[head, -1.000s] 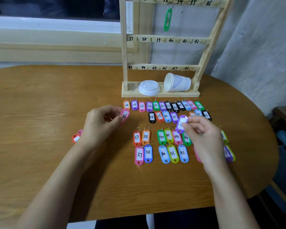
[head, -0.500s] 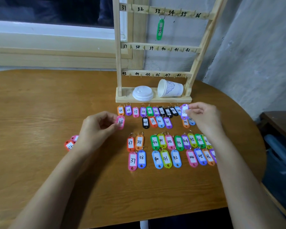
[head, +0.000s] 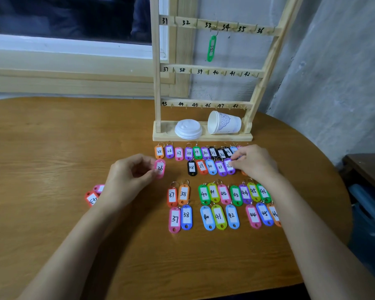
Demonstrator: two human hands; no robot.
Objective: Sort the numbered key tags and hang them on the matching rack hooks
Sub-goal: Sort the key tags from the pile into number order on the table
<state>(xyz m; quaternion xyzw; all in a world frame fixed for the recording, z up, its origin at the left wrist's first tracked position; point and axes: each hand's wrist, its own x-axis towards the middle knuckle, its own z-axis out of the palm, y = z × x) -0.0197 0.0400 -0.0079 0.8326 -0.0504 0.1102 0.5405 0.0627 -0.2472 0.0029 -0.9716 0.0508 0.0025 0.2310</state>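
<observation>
Head view shows my left hand (head: 128, 176) pinching pink tag 26 (head: 160, 168) label-up so I can read it; my right hand (head: 254, 162) pinches the purple tag (head: 228, 167) down beside 31, keeping rows in number order near the rack (head: 206, 71).

- A rounded wooden table (head: 52, 148) with a brown grain top fills the foreground.
- Behind it runs a window (head: 63, 14) with dark glass, a white sill (head: 52, 43) and pale wood trim (head: 74, 79) below.
- A rough grey plaster wall (head: 344, 72) stands at the right.
- A dark wooden furniture top (head: 370, 167) sits low beside the table's right edge.
- The light is soft and even.
</observation>
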